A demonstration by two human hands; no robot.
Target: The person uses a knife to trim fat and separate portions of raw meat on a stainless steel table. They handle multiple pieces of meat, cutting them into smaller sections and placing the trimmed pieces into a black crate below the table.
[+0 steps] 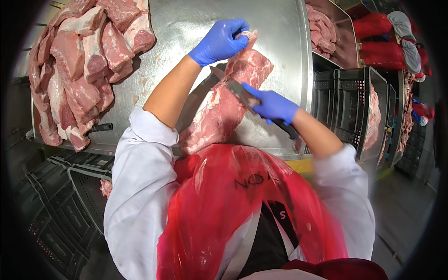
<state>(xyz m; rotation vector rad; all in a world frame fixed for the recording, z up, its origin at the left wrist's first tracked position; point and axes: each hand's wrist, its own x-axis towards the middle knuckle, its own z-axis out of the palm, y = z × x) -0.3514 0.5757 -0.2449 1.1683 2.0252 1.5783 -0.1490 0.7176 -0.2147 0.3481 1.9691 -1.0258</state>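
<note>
A long piece of raw meat point(217, 114) lies slantwise on the metal table in front of me, its near end against my red apron. My left hand point(221, 43), in a blue glove, is closed at its far end, pinching a pale strip of meat point(250, 39) that is lifted up. My right hand point(276, 103), also gloved in blue, grips a knife point(241, 94) with a black handle. Its blade lies across the middle of the meat, with the tip pointing up and left beyond it. How deep the edge sits in the meat I cannot tell.
A large heap of raw meat pieces point(74, 70) covers the left of the metal table point(179, 18). Beside it lies a black handle point(102, 127). Dark crates point(345, 100) stand right, others point(56, 210) at lower left. A bin of meat point(322, 30) and people in red point(382, 53) are far right.
</note>
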